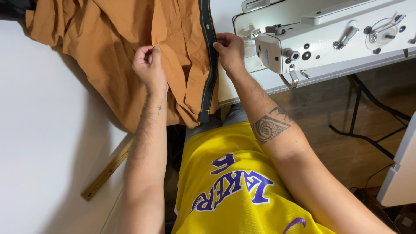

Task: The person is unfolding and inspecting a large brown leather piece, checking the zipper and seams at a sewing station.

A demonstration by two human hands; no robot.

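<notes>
An orange-brown garment (117, 39) lies bunched on the white table (39, 130). A black strip with snaps and yellow stitching (210, 56) runs down its right edge. My left hand (148, 65) rests on the fabric with fingers curled, pinching a fold. My right hand (229, 50) grips the black strip near its top, just left of the white sewing machine (325, 30). The garment's lower end hangs over the table's front edge.
A wooden ruler (106, 171) lies along the table's front edge at lower left. The sewing machine's head and presser area (277, 52) sit close to my right hand. Black table legs (364, 112) stand on the wooden floor at right. A white cabinet corner (401, 173) is at far right.
</notes>
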